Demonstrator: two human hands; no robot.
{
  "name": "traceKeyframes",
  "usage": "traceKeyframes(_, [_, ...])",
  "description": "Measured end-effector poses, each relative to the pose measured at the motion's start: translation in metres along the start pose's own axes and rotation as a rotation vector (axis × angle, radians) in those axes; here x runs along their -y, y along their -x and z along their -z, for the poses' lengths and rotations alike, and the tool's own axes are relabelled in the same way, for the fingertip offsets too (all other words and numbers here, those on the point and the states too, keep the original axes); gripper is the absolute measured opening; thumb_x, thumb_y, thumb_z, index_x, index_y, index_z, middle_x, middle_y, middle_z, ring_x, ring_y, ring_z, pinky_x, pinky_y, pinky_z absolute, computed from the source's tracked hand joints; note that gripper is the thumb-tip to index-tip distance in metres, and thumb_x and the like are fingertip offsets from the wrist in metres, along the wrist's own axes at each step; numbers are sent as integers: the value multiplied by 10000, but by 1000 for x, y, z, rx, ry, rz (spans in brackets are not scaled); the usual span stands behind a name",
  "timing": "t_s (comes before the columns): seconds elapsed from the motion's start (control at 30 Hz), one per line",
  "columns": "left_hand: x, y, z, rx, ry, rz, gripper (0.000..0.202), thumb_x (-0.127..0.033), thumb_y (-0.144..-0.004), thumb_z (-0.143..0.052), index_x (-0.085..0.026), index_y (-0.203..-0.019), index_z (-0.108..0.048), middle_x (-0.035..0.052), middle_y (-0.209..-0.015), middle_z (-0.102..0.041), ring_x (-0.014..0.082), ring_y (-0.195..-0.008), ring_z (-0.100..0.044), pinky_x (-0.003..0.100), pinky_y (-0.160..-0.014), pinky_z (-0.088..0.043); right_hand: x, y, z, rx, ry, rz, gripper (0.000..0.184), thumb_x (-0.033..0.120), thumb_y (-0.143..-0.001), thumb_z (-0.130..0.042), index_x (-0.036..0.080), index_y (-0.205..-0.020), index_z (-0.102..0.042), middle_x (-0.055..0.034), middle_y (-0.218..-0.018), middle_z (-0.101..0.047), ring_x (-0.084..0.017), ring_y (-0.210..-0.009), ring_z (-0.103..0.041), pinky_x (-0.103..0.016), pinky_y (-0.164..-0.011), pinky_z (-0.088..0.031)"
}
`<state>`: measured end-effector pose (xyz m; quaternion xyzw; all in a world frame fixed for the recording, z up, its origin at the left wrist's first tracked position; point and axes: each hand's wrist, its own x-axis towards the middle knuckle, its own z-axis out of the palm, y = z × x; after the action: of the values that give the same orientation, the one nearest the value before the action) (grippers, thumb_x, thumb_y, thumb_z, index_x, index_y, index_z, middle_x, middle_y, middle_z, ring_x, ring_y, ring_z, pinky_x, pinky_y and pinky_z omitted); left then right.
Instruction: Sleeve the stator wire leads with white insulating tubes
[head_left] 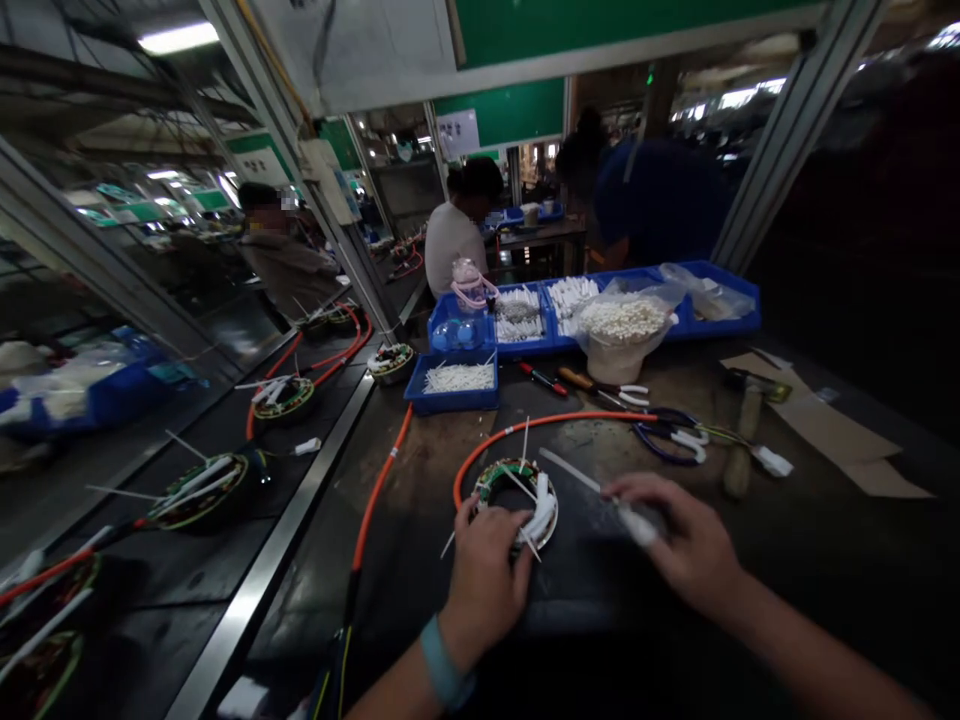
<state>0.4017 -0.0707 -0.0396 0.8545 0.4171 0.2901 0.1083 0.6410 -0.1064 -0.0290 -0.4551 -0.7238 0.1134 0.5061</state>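
Note:
On the dark bench in front of me lies a ring-shaped motor stator (499, 473) with green and white parts. White sleeves (540, 508) and thin white ties stick out of it, and an orange cable (517, 428) curves away from its far side. My left hand (487, 560) grips the near left part of the ring, its fingers hiding some of the rim. To the right, apart from the stator, my right hand (686, 540) pinches a thin white strip (570, 470) pointing toward the ring. A blurred white piece (637, 524) also shows at those fingers.
Behind the stator stand a small blue tray (454, 400) of white sticks, blue bins (551, 338) and a bagged tub (619, 362). Pliers (675, 450), a red-handled tool (543, 378), a hammer (744, 440) and cardboard (832, 425) lie rightward. Other stators (199, 495) line the left conveyor.

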Motion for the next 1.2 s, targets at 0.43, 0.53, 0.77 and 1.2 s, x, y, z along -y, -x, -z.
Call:
traceKeyframes(0.43, [10,-1,6,103,103,0,159,-242,-829,-534,-223,-973,-600,17,-882,-646,178,-874,-580,478,-1022,-236,33,101,-17,-14,115,329,186,191,-932,-386,185,-916,-571,-83,-887,-735,-175,-904,-683,-233,-754,-574])
traceKeyframes(0.53, [11,-1,4,118,99,-10,164,-236,-823,-538,-223,-976,-597,20,-890,-646,180,-874,-583,478,-1020,-239,37,99,-17,4,155,323,221,169,-936,-364,187,-911,-583,-65,-849,-740,-151,-865,-692,-197,-752,-564])
traceKeyframes(0.77, [13,-1,4,102,87,-27,166,-242,-815,-544,-216,-971,-595,19,-900,-648,183,-900,-585,476,-1027,-252,43,91,-6,66,171,319,211,194,-960,-337,169,-929,-544,-87,-820,-739,-147,-874,-689,-198,-771,-558])
traceKeyframes(1.2, [1,2,2,97,18,24,284,-181,-804,-514,-186,-1088,-536,52,-924,-622,205,-908,-573,530,-1047,-248,54,52,-17,40,175,415,208,83,-896,-404,163,-885,-595,-70,-861,-738,-141,-920,-675,-209,-834,-542])
